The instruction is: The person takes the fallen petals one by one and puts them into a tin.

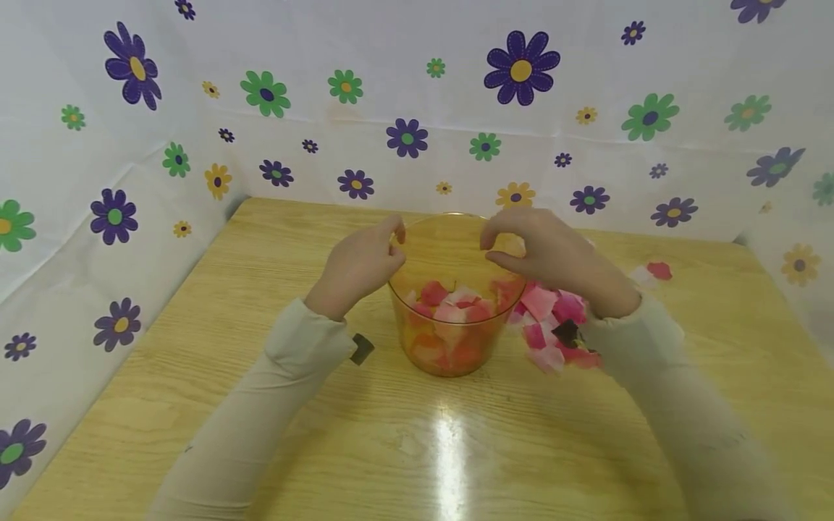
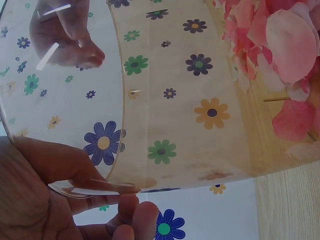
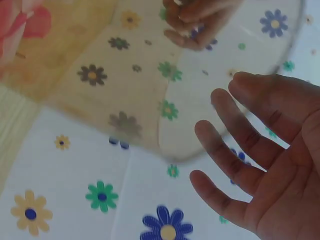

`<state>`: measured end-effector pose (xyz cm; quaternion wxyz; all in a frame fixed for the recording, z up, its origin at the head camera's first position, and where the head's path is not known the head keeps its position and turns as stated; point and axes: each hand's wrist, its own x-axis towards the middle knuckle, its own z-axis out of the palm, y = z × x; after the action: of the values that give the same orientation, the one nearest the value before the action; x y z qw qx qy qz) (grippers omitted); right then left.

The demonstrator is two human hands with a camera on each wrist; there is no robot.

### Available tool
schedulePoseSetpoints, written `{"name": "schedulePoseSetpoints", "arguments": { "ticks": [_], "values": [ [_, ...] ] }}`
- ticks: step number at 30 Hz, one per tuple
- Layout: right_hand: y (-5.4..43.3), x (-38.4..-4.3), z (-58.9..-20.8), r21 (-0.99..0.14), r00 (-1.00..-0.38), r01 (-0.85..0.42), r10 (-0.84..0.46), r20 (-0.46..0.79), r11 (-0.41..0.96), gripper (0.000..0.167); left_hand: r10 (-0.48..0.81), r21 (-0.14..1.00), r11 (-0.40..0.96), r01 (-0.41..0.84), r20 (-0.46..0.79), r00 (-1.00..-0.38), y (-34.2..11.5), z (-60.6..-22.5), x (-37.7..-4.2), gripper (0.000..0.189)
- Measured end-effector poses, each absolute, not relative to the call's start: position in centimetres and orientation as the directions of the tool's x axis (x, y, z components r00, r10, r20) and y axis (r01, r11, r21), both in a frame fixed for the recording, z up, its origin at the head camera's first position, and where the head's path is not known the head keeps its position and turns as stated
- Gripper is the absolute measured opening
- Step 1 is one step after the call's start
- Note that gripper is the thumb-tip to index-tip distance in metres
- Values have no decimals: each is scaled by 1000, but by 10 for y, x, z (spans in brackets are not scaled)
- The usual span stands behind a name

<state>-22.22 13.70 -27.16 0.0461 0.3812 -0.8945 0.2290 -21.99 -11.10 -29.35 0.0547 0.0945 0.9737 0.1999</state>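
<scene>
The amber see-through bowl [image 1: 454, 323] stands upright at the middle of the wooden table [image 1: 260, 253], and inside it lie pink and pale petals [image 1: 456, 307], which one sees through its front wall. The left hand [image 1: 361, 266] is at nine o'clock of the rim; it pinches this edge between the thumb and the fingers, as the left wrist view shows. The right hand [image 1: 547, 250] is near three o'clock, its fingers spread and only a little bent, with nothing held; whether one fingertip touches the rim, I cannot tell. Beyond this hand, around four o'clock from the bowl, a loose heap of petals [image 1: 541, 302] lies on the table just beside the wall, with a dark scrap [image 1: 568, 334] among them. The right hand and the right sleeve [image 1: 671, 391] stand before a part of this heap in the head view, so its full extent is hidden. Farther out, at about three o'clock, lies one red petal [image 1: 659, 270]. At eight o'clock a small dark piece [image 1: 362, 349] lies close to the left sleeve [image 1: 241, 405]. From ten to two o'clock, behind everything, hangs a white cloth [image 1: 378, 43] with printed flowers
</scene>
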Motion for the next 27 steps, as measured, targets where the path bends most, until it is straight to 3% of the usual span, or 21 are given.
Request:
{"name": "schedulePoseSetpoints", "arguments": {
  "ticks": [8, 16, 20, 27],
  "values": [
    [194, -218, -271, -390, -805, -594, -506, 311, 704, 12, 209, 396, 903, 165, -70, -975, -110, -292, -219, 31],
    [250, -221, -303, -510, -940, -340, -293, 173, 790, 15, 198, 399, 905, 149, -85, -976, -110, -293, -221, 31],
    [268, -232, -326, -512, -959, -283, -252, 131, 811, 18, 194, 396, 907, 145, -86, -977, -111, -293, -221, 31],
    [276, -243, -358, -491, -944, -292, -331, 7, 821, 23, 202, 398, 904, 153, -84, -976, -109, -292, -221, 32]
  ]
}}
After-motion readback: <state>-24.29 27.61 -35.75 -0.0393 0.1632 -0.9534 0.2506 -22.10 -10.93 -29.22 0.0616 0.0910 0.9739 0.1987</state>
